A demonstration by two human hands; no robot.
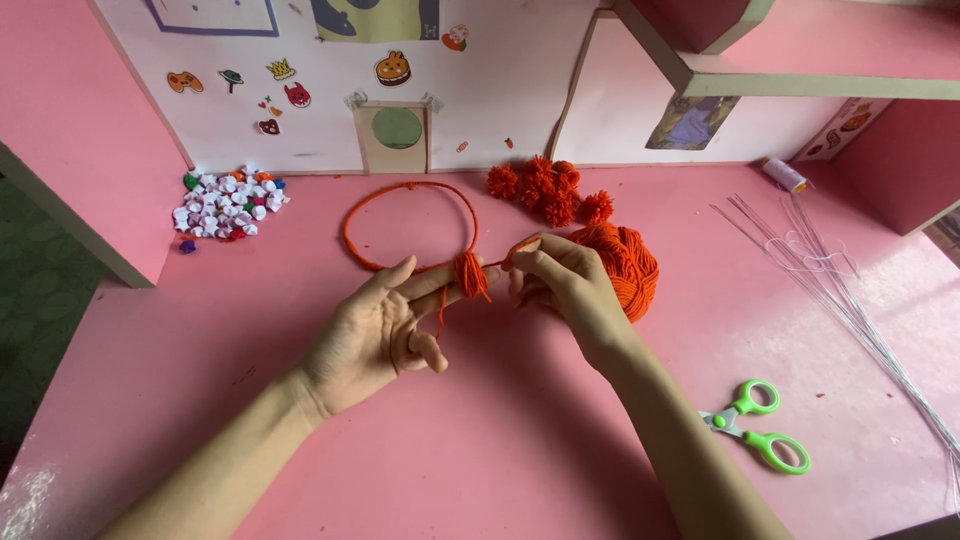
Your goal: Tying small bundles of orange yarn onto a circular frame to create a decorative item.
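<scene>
Head view: the left hand [385, 325] lies palm up over the pink table [500, 450], two fingers stretched out straight with a small bundle of orange yarn [470, 274] wound around them near the tips, the other fingers curled into the palm. A loose end of the yarn hangs down from the bundle across the palm.

Just to the right of it, the right hand [560, 285] is closed in a pinch on the orange strand [500, 262], thumb and forefinger holding it taut where it leaves the bundle. The two hands sit close together, fingertips nearly meeting.

Behind the right hand, touching its knuckles in this view, rests the orange yarn ball [625, 265]. Beyond the left fingertips lies an orange-wrapped ring [408, 225], flat on the table. Further past the right hand sits a cluster of orange pompoms [550, 188].

Well off to the left hand's far side is a heap of small folded paper pieces [228, 203], mostly white. Near the right forearm lie green-handled scissors [760, 425], and beyond them a spray of thin wires [850, 300].
</scene>
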